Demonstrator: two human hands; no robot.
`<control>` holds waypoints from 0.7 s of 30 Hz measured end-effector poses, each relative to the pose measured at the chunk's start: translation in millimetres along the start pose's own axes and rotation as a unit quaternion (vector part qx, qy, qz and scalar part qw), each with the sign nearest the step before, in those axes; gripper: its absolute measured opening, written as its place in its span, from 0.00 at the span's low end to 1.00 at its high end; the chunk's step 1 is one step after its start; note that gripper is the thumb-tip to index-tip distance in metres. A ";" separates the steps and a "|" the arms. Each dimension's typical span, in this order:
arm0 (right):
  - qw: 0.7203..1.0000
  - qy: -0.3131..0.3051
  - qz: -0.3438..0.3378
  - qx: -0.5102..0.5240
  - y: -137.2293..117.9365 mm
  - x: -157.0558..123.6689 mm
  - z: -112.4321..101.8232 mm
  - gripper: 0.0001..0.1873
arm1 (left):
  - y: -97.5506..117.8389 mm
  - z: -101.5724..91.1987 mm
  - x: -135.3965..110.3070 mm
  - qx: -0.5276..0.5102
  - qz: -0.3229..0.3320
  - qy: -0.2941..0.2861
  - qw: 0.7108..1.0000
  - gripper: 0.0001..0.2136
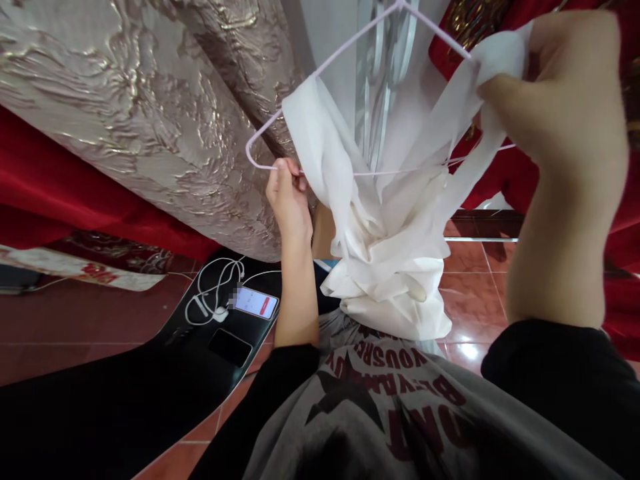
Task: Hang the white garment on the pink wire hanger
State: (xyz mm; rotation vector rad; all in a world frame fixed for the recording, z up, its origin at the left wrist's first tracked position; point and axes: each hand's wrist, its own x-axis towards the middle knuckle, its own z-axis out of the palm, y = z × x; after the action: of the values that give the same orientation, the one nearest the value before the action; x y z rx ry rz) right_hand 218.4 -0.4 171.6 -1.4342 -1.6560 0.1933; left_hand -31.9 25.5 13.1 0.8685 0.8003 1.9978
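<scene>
A thin pale pink clothes hanger (345, 48) is held up in front of me. My left hand (289, 190) is closed around its lower bar near the left corner. White sheer fabric (390, 233) is draped over the hanger's left arm and falls in bunched folds to my lap. My right hand (560, 100), raised at the upper right and slightly blurred, pinches a part of the same fabric by the hanger's right arm. Fabric and hand hide most of that right end. I cannot tell whether the white cloth is a garment or a loose piece.
Textured beige-gold fabric (150, 87) hangs at the left, with red cloth (65, 180) below it. On a black chair (190, 363) lie a lit phone (256, 303), a dark phone (231, 347) and a white cable (203, 303). White metal bars (383, 100) stand behind the hanger.
</scene>
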 end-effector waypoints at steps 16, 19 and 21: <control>0.976 -0.004 -0.144 0.163 15.9 -67.4 39.1 0.13 | -6.2 1.6 1.7 0.047 -0.023 0.020 0.998 0.19; 0.974 -0.121 -0.184 0.053 45.0 -59.4 80.9 0.16 | -3.3 -2.5 2.4 0.055 -0.032 -0.001 0.998 0.19; 0.979 -0.106 -0.173 0.011 58.5 -60.7 100.7 0.18 | -3.6 -3.9 -1.3 0.062 -0.024 -0.016 0.998 0.16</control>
State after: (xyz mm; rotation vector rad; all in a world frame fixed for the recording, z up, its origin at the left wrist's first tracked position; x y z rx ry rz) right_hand 184.1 8.8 45.2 -1.1153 -2.0410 0.1704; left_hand -32.9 25.3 7.7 0.9400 0.9265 1.9037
